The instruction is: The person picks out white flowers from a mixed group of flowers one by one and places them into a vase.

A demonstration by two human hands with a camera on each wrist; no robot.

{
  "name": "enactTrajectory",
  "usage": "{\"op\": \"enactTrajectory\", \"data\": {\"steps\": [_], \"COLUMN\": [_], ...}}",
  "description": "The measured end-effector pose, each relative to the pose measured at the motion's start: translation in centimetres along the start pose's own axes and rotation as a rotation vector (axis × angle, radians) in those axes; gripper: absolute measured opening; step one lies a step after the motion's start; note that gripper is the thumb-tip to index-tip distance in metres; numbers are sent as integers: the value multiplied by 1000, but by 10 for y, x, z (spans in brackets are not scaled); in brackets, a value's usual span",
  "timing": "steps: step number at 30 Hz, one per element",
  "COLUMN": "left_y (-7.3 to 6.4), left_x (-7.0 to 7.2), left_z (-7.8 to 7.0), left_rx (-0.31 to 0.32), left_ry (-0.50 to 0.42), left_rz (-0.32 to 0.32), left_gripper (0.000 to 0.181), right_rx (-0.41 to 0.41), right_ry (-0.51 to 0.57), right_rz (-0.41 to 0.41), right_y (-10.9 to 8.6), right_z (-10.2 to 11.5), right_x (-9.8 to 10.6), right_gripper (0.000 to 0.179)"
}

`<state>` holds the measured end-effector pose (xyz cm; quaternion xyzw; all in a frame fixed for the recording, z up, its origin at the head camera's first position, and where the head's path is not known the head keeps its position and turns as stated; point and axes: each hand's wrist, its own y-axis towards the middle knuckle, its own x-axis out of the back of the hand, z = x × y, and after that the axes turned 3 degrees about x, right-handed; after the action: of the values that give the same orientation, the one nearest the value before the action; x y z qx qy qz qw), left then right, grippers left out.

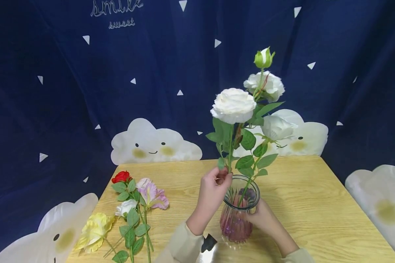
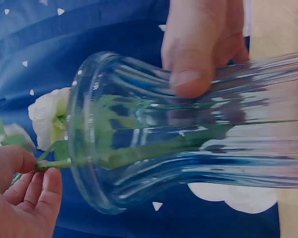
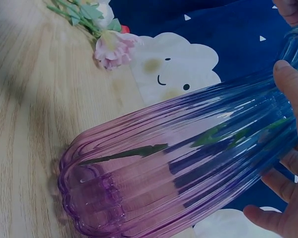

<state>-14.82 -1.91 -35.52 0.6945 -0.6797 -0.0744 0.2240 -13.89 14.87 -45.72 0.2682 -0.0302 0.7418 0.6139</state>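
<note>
My left hand [image 1: 214, 190] pinches the green stem of a white flower [image 1: 234, 106] right at the vase's rim. From the fingertips the stem [image 2: 54, 164] runs into the vase mouth in the left wrist view. Around the neck of the ribbed glass vase [image 3: 139, 168], bluish above and purple toward its base, my right hand [image 1: 264, 219] holds on. The vase stands on the table, tilted slightly. Another stem with white blooms [image 1: 278, 127] and a green-white bud [image 1: 263, 58] leans right out of the vase. Through the glass, a stem end shows near the bottom.
On the table [image 1: 316, 204] at the left lie a red rose [image 1: 121, 177], a pink-lilac flower [image 1: 154, 196], a white rose [image 1: 126, 207] and a yellow flower [image 1: 93, 233]. A navy curtain [image 1: 168, 54] with white clouds hangs behind.
</note>
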Motion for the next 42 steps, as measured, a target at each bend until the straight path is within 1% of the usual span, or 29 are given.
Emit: {"op": "enactTrajectory", "data": {"steps": [3, 5, 8, 12, 15, 17, 18, 20, 23, 28, 32, 35, 39, 42], "left_y": [-3, -4, -6, -10, -13, -15, -16, -17, -17, -18, -21, -25, -32, -38], "left_x": [0, 1, 3, 5, 6, 7, 8, 11, 17, 30, 41, 50, 66, 78], "left_z": [4, 5, 7, 9, 10, 10, 11, 13, 18, 28, 40, 51, 67, 78], "left_rx": [5, -16, -80, -173, -220, -238, -241, -246, -235, -192, -153, -111, -59, -33], "left_ry": [21, 70, 232, 484, 620, 700, 725, 754, 755, 751, 766, 780, 810, 825], "left_rz": [16, 20, 2, -11, 15, 30, 37, 39, 33, 19, 1, -13, -43, -73], "left_gripper": [4, 3, 3, 5, 4, 4, 5, 6, 8, 10, 8, 7, 7, 7], "right_rx": [10, 22, 34, 45, 48, 46, 45, 33, 10, -21, -30, -26, -26, -32], "right_ry": [-20, -21, -2, 6, -14, -30, -32, -18, -4, -39, -41, -32, -22, -25], "right_rz": [1, 4, 13, 9, 5, 5, 8, 14, 21, 14, 2, 0, 3, 1], "right_y": [0, 0, 0, -1, -1, 0, 0, 0, -1, -2, -3, -3, -3, -3], "right_z": [-1, -1, -2, -2, -1, -1, 0, -1, 0, 2, 5, 5, 5, 5], "right_x": [0, 1, 1, 0, 0, 0, 0, 1, 1, 0, -1, -1, -1, 0], "right_gripper": [74, 76, 76, 75, 72, 70, 69, 69, 70, 72, 71, 71, 71, 71]}}
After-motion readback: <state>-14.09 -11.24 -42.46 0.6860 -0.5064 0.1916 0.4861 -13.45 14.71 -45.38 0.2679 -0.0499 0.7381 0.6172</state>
